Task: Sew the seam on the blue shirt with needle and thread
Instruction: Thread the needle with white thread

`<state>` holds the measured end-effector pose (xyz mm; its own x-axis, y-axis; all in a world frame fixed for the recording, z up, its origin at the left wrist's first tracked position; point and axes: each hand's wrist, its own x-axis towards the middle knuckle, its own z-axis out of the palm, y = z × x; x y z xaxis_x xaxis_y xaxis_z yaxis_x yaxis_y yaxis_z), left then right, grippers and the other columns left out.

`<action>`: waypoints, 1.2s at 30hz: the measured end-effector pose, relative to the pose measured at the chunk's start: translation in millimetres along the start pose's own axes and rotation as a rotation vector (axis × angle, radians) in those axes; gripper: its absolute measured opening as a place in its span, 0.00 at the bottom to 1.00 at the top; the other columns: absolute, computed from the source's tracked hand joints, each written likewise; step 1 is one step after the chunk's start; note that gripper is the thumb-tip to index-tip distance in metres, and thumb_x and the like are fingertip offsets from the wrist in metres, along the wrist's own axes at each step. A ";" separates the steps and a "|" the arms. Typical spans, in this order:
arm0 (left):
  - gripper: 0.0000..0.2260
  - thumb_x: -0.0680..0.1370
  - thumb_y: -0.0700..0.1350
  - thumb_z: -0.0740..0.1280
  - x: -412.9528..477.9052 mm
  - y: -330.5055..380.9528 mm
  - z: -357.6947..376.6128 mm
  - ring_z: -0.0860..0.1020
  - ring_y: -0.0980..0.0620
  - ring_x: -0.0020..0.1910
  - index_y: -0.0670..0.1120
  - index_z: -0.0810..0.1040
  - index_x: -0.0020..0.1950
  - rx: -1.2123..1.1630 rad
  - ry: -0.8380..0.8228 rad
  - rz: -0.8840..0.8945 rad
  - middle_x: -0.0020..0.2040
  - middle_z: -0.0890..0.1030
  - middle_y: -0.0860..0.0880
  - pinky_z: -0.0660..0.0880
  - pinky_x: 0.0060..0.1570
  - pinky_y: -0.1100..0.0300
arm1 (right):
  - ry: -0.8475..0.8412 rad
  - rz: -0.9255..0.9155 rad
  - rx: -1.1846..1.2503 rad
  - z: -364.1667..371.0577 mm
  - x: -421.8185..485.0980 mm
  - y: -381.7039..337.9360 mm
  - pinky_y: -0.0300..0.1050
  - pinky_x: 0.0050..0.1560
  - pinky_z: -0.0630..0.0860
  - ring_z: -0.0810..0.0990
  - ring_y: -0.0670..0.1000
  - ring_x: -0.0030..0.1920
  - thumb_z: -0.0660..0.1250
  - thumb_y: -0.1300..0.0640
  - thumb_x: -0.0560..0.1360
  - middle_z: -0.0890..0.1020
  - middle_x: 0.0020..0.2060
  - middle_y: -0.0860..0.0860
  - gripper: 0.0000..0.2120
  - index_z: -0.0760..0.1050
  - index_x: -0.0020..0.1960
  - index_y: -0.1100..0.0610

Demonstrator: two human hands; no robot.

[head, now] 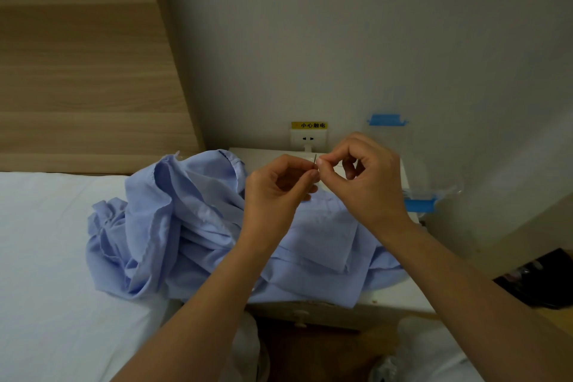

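Note:
The crumpled blue shirt (192, 226) lies across the white nightstand (393, 298) and the edge of the bed. Both of my hands are raised above it. My left hand (279, 192) pinches a thin needle (315, 159) upright between thumb and forefinger. My right hand (369, 177) meets it at the needle's top, thumb and forefinger pressed together as if on a thread end. The thread itself is too fine to make out.
A white bed sheet (46, 242) fills the left. A wall socket with a yellow label (308, 133) sits behind the nightstand. A clear plastic case with blue trim (424, 195) stands at the nightstand's right. Dark objects (539, 279) lie on the floor, far right.

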<state>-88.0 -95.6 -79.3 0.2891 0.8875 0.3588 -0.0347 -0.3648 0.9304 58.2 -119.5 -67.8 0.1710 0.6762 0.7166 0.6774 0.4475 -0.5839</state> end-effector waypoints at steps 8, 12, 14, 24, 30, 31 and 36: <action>0.04 0.76 0.37 0.68 0.6 -0.4 -0.5 0.83 0.51 0.38 0.44 0.80 0.48 -0.001 0.008 -0.003 0.39 0.83 0.50 0.81 0.39 0.58 | 0.005 -0.026 0.018 -0.9 0.3 -0.7 0.36 0.31 0.69 0.70 0.45 0.30 0.70 0.58 0.72 0.76 0.32 0.49 0.09 0.77 0.36 0.61; 0.03 0.76 0.37 0.68 0.2 0.9 -0.6 0.83 0.51 0.38 0.43 0.80 0.48 -0.004 0.006 0.002 0.40 0.83 0.48 0.81 0.39 0.58 | 0.004 -0.026 0.014 -0.4 0.3 0.1 0.36 0.31 0.69 0.71 0.46 0.30 0.70 0.58 0.72 0.77 0.32 0.50 0.09 0.77 0.36 0.61; 0.03 0.76 0.38 0.68 0.1 1.2 -0.6 0.83 0.51 0.38 0.43 0.80 0.48 -0.001 0.005 0.003 0.40 0.83 0.48 0.81 0.39 0.58 | 0.010 -0.029 0.001 -0.5 0.5 0.2 0.37 0.31 0.69 0.71 0.47 0.30 0.71 0.58 0.72 0.76 0.32 0.50 0.08 0.77 0.36 0.60; 0.03 0.76 0.38 0.68 -0.3 1.0 -0.3 0.83 0.52 0.38 0.44 0.80 0.48 0.002 -0.002 0.000 0.40 0.83 0.49 0.81 0.40 0.59 | 0.004 -0.021 -0.008 -0.3 0.0 -0.4 0.34 0.32 0.68 0.70 0.46 0.30 0.70 0.57 0.72 0.76 0.32 0.49 0.09 0.77 0.36 0.60; 0.04 0.76 0.37 0.68 0.3 1.7 0.1 0.83 0.52 0.38 0.45 0.80 0.48 0.003 0.002 -0.001 0.40 0.83 0.49 0.81 0.40 0.59 | 0.002 -0.019 -0.019 -0.3 -0.1 0.2 0.33 0.32 0.67 0.71 0.44 0.31 0.71 0.60 0.71 0.76 0.32 0.49 0.07 0.77 0.36 0.60; 0.04 0.76 0.37 0.68 0.4 1.6 0.2 0.83 0.52 0.38 0.45 0.80 0.48 0.002 0.002 0.000 0.40 0.83 0.49 0.81 0.40 0.58 | 0.002 -0.016 -0.017 -0.4 0.0 0.1 0.33 0.32 0.67 0.71 0.44 0.31 0.72 0.60 0.71 0.76 0.32 0.49 0.07 0.77 0.36 0.60; 0.04 0.76 0.37 0.69 -0.1 1.4 0.2 0.83 0.51 0.38 0.45 0.80 0.47 -0.004 0.003 0.001 0.39 0.83 0.49 0.81 0.40 0.57 | 0.002 -0.013 -0.011 -0.5 -0.1 -0.6 0.34 0.32 0.68 0.71 0.46 0.30 0.71 0.60 0.71 0.76 0.32 0.48 0.08 0.77 0.36 0.60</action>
<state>-87.9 -96.3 -78.1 0.2858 0.8883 0.3596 -0.0391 -0.3642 0.9305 58.1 -120.2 -67.3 0.1639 0.6691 0.7248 0.6870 0.4499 -0.5707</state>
